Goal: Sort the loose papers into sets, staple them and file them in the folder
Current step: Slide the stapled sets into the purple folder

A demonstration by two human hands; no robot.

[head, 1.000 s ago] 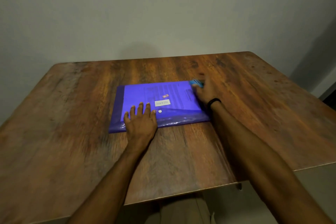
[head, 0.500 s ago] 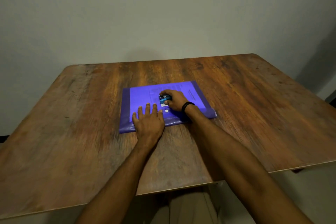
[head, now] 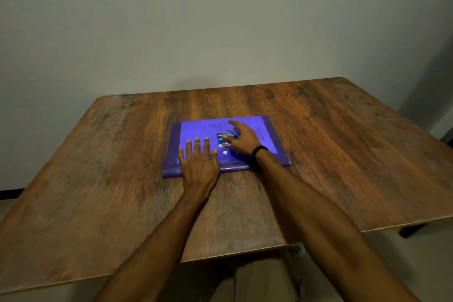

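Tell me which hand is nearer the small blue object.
Right: the right hand touches the small blue object; the left hand lies flat on the folder, to its left.

The brown wooden table [head: 122,179] with dark streaky grain and rounded far corners spreads out flat in front of me. 1 thing lies directly on it: a flat purple translucent plastic folder [head: 193,130], near the middle, its long edge turned toward me, printed sheets [head: 213,127] showing faintly through the cover and a small white snap button [head: 225,152] near its front edge.
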